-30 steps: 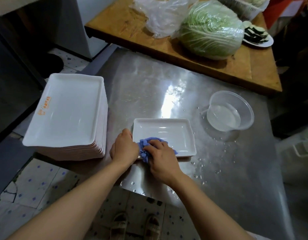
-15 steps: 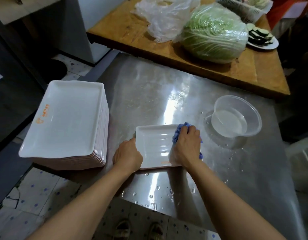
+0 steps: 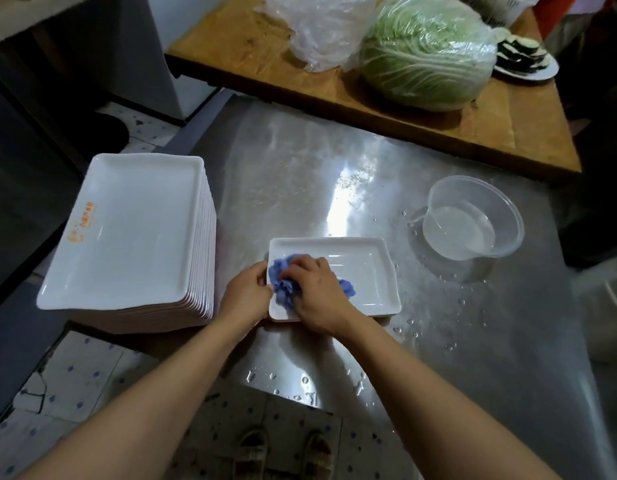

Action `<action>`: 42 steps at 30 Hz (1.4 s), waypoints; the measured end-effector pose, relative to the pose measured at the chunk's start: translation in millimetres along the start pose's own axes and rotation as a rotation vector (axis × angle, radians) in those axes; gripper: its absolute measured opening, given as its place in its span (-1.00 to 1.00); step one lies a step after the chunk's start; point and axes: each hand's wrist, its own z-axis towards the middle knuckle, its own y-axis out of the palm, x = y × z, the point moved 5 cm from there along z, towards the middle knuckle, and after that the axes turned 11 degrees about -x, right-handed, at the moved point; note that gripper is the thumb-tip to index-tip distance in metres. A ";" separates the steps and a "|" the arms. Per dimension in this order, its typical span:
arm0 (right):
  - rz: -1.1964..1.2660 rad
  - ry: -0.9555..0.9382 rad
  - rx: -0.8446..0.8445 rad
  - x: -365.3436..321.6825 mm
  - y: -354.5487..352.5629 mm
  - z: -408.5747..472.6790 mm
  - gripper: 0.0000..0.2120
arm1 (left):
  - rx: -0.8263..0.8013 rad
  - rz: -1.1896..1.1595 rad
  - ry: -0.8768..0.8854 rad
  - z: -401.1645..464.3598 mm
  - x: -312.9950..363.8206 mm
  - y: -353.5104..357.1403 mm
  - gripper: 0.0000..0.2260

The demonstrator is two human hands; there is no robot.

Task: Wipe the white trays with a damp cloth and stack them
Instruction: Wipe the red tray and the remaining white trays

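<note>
A single white tray [image 3: 355, 271] lies flat near the near edge of the steel surface [image 3: 300, 174], its long axis running left to right and its open face up. The right hand [image 3: 317, 296] presses a bunched blue cloth [image 3: 282, 285] into the tray's left end, its fingers [image 3: 301, 268] curled over the wad and grasping it. The left hand [image 3: 246, 294] holds the tray's left rim, thumb on the edge and fingers curled around it.

To the left, at the surface's left edge, stands a tall stack of white trays [image 3: 127, 237], all face up, long axis running near to far; an orange mark sits on the top tray's left rim. The stack is just beside the left hand but apart from the single tray.

To the right and a little farther away, a clear plastic bowl [image 3: 473, 220] holds water, well apart from the tray. Water drops are scattered on the steel around the bowl and along the near edge.

Beyond the steel lies a wooden table [image 3: 507, 109] carrying a wrapped cabbage [image 3: 428, 57], a crumpled clear bag [image 3: 320, 26] and a plate of dark sliced vegetable [image 3: 525, 60]. Below, the tiled floor [image 3: 75, 375] and two sandalled feet [image 3: 282, 452] show.
</note>
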 end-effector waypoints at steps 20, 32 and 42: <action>-0.314 0.374 0.042 78.8 -36.3 -105.0 -0.72 | 0.093 0.485 -0.042 9.0 23.9 9.9 -0.67; -0.538 0.309 -0.057 84.4 -52.5 -77.7 -0.67 | 0.134 0.599 -0.001 2.3 29.7 12.3 -0.67; -0.040 0.328 0.263 80.2 -102.4 -142.1 -0.75 | 0.179 0.803 0.333 -52.6 60.5 51.3 -0.61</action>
